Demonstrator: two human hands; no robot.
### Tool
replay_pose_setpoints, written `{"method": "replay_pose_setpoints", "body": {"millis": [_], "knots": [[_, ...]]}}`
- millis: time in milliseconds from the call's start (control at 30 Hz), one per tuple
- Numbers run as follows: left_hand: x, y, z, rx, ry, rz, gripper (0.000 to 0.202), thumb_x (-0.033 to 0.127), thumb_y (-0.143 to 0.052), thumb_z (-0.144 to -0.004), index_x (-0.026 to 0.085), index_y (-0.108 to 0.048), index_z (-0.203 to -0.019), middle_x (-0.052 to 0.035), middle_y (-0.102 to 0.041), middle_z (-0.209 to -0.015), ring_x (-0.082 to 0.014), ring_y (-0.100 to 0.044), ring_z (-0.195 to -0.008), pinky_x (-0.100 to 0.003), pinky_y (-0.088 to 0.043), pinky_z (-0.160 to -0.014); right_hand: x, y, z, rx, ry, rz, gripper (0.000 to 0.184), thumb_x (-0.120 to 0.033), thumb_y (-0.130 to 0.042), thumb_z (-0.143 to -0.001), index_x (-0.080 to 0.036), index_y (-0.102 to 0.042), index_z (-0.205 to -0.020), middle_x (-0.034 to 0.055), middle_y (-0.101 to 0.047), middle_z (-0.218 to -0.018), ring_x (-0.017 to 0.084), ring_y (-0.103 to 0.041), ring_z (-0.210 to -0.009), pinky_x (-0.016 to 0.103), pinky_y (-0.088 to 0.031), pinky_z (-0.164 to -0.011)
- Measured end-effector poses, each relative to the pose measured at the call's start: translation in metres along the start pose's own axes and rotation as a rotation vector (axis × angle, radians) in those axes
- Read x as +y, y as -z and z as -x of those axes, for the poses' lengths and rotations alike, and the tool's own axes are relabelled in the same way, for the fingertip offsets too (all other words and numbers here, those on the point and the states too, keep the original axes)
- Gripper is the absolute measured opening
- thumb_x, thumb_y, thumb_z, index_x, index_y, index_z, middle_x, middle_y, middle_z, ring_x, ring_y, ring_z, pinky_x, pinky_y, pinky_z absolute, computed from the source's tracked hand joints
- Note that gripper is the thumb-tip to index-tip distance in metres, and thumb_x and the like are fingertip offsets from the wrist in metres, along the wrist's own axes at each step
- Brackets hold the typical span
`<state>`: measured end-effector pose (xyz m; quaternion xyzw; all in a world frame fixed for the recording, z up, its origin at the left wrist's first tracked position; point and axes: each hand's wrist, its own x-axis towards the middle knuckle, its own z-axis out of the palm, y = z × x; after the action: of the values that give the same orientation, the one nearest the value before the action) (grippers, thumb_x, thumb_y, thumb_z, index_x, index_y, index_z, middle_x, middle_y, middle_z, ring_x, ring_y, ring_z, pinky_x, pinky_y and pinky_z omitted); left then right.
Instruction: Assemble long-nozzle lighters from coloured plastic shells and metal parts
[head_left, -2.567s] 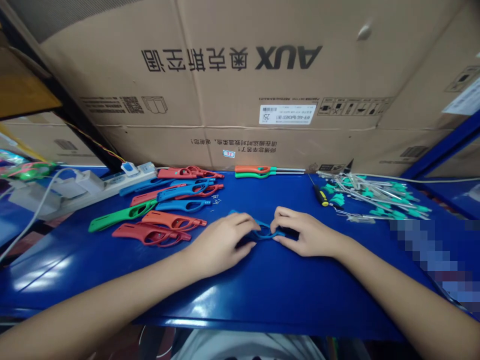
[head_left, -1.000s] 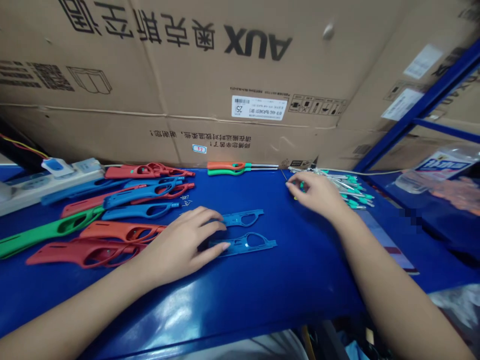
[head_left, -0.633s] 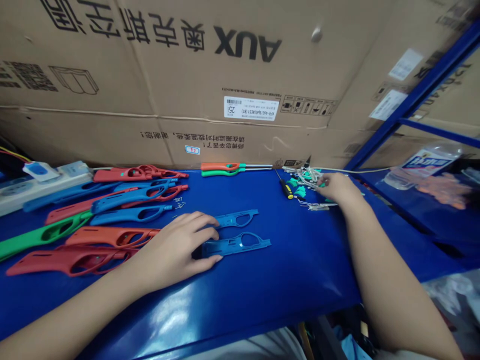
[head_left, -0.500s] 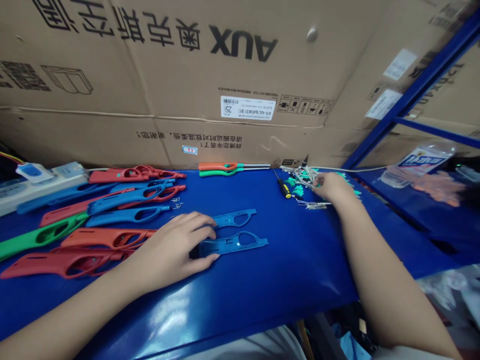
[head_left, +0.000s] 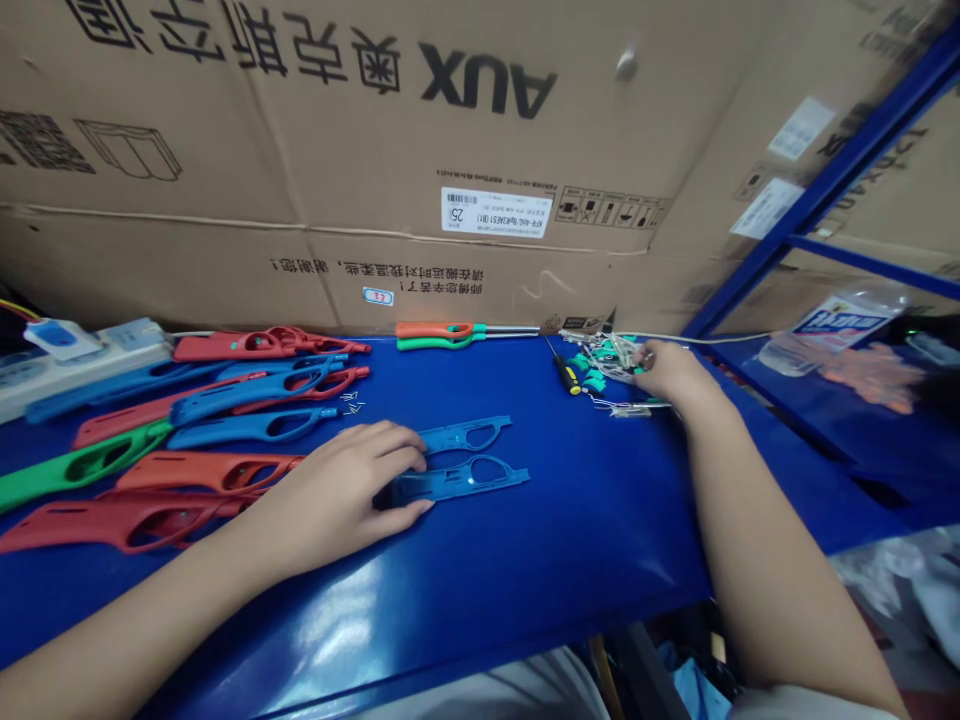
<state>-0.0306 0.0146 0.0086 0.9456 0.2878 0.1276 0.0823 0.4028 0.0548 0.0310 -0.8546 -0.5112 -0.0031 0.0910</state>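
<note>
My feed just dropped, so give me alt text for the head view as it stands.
The left hand rests on the nearer blue shell half of two on the blue bench, while the right hand reaches into a pile of green-tipped metal parts. Red, blue and green shells lie at left.

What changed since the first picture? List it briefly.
The right hand let go of the blue shell halves and moved right and away, to the pile of green-tipped parts. The halves now lie apart, side by side; the left hand stayed on the near one. The coloured shells and screwdriver kept their places.
</note>
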Motion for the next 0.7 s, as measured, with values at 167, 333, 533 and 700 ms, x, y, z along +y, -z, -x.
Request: {"method": "replay_pose_setpoints", "body": {"millis": [167,333,533,700], "knots": [[-0.001,0.0,0.0,-0.006,0.007,0.004,0.026,0.045,-0.06,-0.093,0.022,-0.065,-0.104,-0.0063,-0.066,-0.115,-0.0261,-0.062,-0.108,-0.042,-0.049,-0.095,0.011,0.019,0.001,0.048,-0.094,0.018,0.03,-0.013,-0.067,-0.072,-0.02,-0.064,-0.102,0.009,-0.069,-0.099,0.023,-0.064,-0.088,0.027,-0.042,-0.065],[-0.001,0.0,0.001,-0.004,0.019,0.014,0.026,0.044,-0.06,-0.092,0.022,-0.066,-0.104,-0.006,-0.067,-0.113,-0.026,-0.062,-0.106,-0.042,-0.049,-0.093,0.013,0.033,0.007,0.02,-0.121,0.029,0.008,-0.021,-0.063,-0.081,-0.019,-0.069,-0.087,0.0101,-0.07,-0.089,0.023,-0.065,-0.085,0.029,-0.044,-0.068],[-0.001,0.001,0.0,-0.008,0.019,0.03,0.028,0.046,-0.06,-0.092,0.022,-0.067,-0.105,-0.0064,-0.067,-0.113,-0.0264,-0.063,-0.105,-0.042,-0.049,-0.093,0.018,0.025,0.006,-0.153,-0.131,0.08,0.023,-0.028,-0.064,-0.093,-0.017,-0.067,-0.113,0.0127,-0.066,-0.117,0.024,-0.065,-0.102,0.037,-0.054,-0.086],[-0.002,0.0,0.001,-0.022,0.024,0.014,0.028,0.046,-0.059,-0.093,0.022,-0.066,-0.106,-0.0068,-0.067,-0.115,-0.0268,-0.063,-0.107,-0.043,-0.049,-0.094,0.02,0.012,0.0,-0.217,-0.091,0.088,0.031,-0.036,-0.058,-0.098,-0.02,-0.06,-0.126,0.0095,-0.06,-0.129,0.021,-0.063,-0.108,0.041,-0.055,-0.092]]}}
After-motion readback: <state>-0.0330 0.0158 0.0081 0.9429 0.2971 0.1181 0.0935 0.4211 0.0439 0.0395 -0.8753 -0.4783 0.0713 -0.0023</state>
